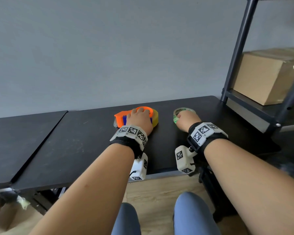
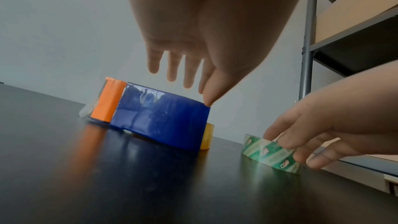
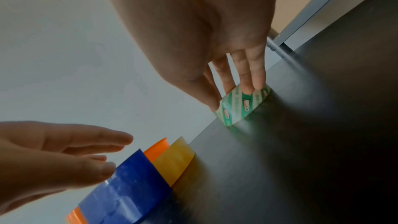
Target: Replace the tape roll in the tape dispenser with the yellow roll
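Beside tape dispenser (image 2: 150, 113), right hand (image 2: 336, 125) pinches green roll (image 2: 271, 154); left hand (image 2: 193, 31) spread loose above dispenser, thumb seemingly touching; yellow roll (image 3: 174, 161) mounted.

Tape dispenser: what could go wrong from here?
1. The dispenser's toothed blade is bare, and the left hand only rests on top; a slip could nick fingers.
2. The loose tape end hangs near the table and may stick.
3. The right hand pinches the green roll by its fingertips; it could slip.
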Motion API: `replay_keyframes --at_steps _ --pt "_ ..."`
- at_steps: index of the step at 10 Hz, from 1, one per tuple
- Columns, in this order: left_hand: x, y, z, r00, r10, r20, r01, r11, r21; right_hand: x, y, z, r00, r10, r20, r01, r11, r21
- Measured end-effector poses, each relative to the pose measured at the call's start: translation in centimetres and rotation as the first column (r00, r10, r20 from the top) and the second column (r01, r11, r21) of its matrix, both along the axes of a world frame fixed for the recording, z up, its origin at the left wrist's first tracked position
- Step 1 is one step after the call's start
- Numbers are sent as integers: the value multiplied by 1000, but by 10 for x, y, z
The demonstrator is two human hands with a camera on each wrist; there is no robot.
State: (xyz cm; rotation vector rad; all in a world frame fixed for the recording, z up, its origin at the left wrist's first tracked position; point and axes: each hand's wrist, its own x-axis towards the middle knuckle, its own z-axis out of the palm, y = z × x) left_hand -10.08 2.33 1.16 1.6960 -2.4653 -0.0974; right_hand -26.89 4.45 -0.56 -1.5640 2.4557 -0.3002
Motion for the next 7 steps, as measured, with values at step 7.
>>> replay_keyframes --at_steps 7 --pt "30 -13 8 998 62 12 -61 997 -36 43 -16 18 994 99 40 -91 981 -171"
